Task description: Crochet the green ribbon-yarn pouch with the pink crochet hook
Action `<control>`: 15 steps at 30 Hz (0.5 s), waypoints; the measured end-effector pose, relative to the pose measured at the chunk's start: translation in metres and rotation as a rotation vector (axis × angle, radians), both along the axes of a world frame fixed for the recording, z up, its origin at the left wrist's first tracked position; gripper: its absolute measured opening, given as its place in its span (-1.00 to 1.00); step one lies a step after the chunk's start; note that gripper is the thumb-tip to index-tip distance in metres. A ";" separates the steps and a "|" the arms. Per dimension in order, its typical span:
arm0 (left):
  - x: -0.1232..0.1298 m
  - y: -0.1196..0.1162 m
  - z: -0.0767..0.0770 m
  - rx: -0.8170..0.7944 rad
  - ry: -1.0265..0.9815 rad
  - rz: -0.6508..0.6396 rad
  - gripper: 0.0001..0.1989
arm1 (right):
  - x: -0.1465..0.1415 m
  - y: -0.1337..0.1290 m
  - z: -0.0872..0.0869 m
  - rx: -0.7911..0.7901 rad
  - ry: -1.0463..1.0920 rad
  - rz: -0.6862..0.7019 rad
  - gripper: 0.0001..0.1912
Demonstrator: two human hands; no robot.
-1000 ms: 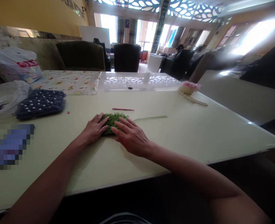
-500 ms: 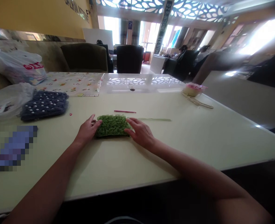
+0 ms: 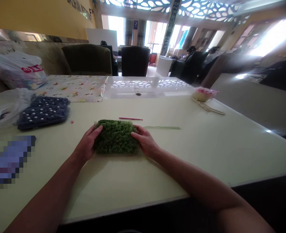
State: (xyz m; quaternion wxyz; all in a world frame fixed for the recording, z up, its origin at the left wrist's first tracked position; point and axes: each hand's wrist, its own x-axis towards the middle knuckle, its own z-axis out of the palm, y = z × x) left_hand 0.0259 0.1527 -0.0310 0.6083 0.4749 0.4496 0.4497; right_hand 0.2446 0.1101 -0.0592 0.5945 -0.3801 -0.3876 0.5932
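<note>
Both hands hold a green ruffled crocheted pouch [image 3: 117,138], tilted up so that its leafy front faces me and its top edge shows. My left hand [image 3: 88,139] grips the pouch's left side, thumb on the front and other fingers behind. On the opposite side, my right hand [image 3: 146,141] clasps it the same way, with its thumb across the front. A thin pink crochet hook [image 3: 130,118] lies on the table just behind the pouch. A light green strip [image 3: 163,127] stretches over the tabletop to the right.
To the left are a navy ruffled piece with white beads [image 3: 44,111], plastic bags [image 3: 19,69], a small red ring [image 3: 72,122] and a blurred-out blue item [image 3: 12,160]. A pink-topped cream basket [image 3: 204,94] with cords stands far right. Chairs [image 3: 135,61] line the table's back.
The pouch has been lifted and tilted, and its front now faces me more fully. Both hands have gone from resting at its sides to gripping it.
</note>
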 end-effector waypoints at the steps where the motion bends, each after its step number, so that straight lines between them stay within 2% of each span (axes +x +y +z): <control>1: 0.003 -0.003 0.000 0.035 0.062 0.013 -0.56 | 0.000 -0.001 0.001 0.015 0.013 -0.010 -0.52; 5: 0.011 -0.014 -0.003 0.266 0.376 0.136 -0.54 | -0.003 -0.005 0.002 0.014 -0.031 -0.076 -0.55; 8: 0.014 -0.018 -0.001 0.338 0.443 0.162 -0.56 | -0.004 -0.007 0.003 0.024 -0.143 -0.089 -0.64; 11: 0.015 -0.019 0.004 0.204 0.323 0.120 -0.57 | -0.003 -0.008 0.005 0.125 -0.267 -0.119 -0.72; 15: 0.014 -0.017 0.007 0.000 0.157 0.082 -0.56 | 0.001 -0.008 0.010 0.214 -0.331 -0.124 -0.75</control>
